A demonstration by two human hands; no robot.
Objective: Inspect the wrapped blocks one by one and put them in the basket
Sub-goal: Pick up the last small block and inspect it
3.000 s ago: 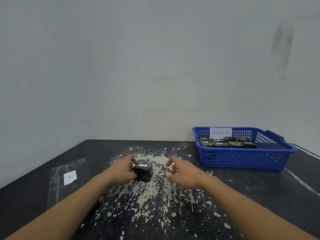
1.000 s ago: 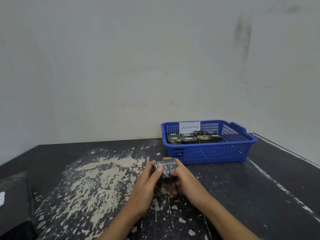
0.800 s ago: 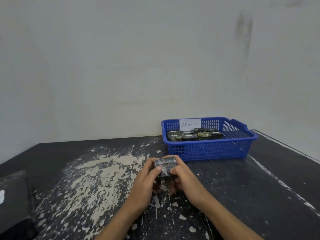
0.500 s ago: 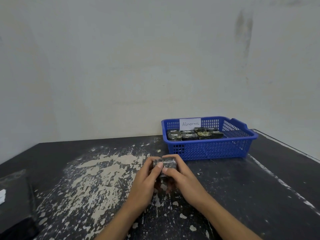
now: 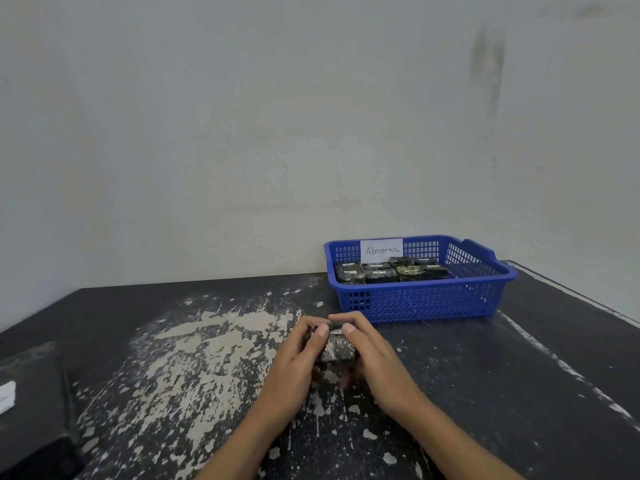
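My left hand [image 5: 294, 362] and right hand [image 5: 375, 358] grip the dark film-wrapped block [image 5: 336, 348] just above the black paint-flecked tabletop [image 5: 519, 375], so I judge this is inspection. Next it goes forward-right into the blue plastic mesh basket [image 5: 415, 301].

Fingers [image 5: 320, 337] cover most of the wrapped block [image 5: 336, 350]; the left edge cuts off a white paper slip [image 5: 6, 398].

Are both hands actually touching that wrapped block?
Touching. The head view shows the left hand and right hand curled round the wrapped block, thumbs pressing on its top edge.
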